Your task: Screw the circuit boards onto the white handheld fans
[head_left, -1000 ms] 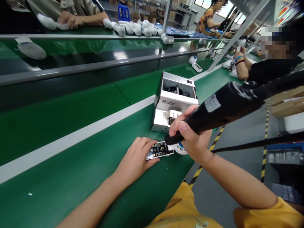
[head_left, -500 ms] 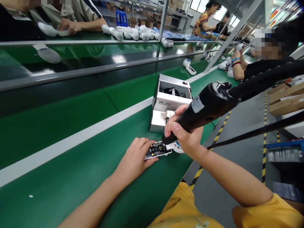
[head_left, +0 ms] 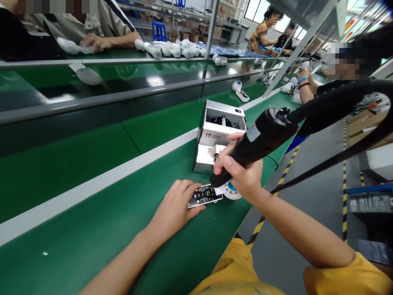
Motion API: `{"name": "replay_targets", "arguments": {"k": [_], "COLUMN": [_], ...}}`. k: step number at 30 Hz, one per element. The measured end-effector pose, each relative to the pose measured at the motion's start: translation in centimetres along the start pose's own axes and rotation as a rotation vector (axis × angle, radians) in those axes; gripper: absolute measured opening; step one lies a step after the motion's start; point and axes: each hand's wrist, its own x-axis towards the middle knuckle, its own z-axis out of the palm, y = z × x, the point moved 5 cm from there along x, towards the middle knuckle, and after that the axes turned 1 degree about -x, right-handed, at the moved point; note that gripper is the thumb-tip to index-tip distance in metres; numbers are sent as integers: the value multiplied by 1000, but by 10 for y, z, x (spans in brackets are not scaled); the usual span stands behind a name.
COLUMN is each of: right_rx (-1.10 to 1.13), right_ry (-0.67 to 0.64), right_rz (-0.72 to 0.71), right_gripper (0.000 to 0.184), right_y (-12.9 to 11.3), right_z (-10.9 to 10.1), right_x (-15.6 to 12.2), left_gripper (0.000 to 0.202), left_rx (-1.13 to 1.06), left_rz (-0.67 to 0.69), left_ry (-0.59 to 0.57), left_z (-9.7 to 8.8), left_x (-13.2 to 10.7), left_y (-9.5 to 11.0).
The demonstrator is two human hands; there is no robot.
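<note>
My left hand [head_left: 179,200] grips the handle end of a white handheld fan [head_left: 231,191], thumb on the near side and fingers on the far side. A black circuit board [head_left: 204,195] lies exposed in the fan's handle, partly under my fingers. In my right hand [head_left: 242,172] is a black electric screwdriver [head_left: 256,137], fingers wrapped round its body. It leans over the fan, nose down at the joint between handle and round head. The screwdriver's tip is hidden. Just behind stands a silver screw feeder [head_left: 221,135], partly covered by my right hand.
A conveyor belt [head_left: 92,141] runs beyond the green bench [head_left: 129,209]. Another open fan [head_left: 241,91] and a white fan part [head_left: 86,74] lie on it. Co-workers sit across and at the right, near piled white fan parts [head_left: 184,49]. The screwdriver's thick cable [head_left: 340,96] loops at the right.
Both hands keep their grip on the fan and screwdriver, which have hardly moved. On the belt, the white part has shifted right and the open fan slightly left. The view has moved a little.
</note>
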Motion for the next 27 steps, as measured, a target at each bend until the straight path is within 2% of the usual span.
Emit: {"name": "replay_targets", "arguments": {"k": [5, 7, 12, 18, 20, 24, 27], "right_rx": [-79, -91, -45, -110, -87, -61, -53], "right_ry": [274, 314, 271, 214, 186, 47, -8], "right_rz": [-136, -175, -250, -236, -192, -9, 17], "right_gripper": [30, 28, 25, 20, 22, 27, 27], "right_y": [-40, -49, -44, -36, -39, -40, -39], "right_z": [-20, -22, -13, -8, -8, -8, -10], "right_x": [18, 23, 28, 31, 22, -13, -35], "left_gripper": [48, 48, 46, 46, 46, 48, 48], "left_rx": [9, 12, 14, 25, 24, 16, 18], "left_rz": [0, -1, 5, 16, 19, 19, 9], "left_ry": [-3, -2, 3, 20, 20, 15, 4], "left_z": [1, 1, 0, 1, 1, 1, 0], "left_x": [-2, -2, -2, -2, -1, 0, 0], "left_y": [-1, -1, -1, -3, -2, 0, 2]}}
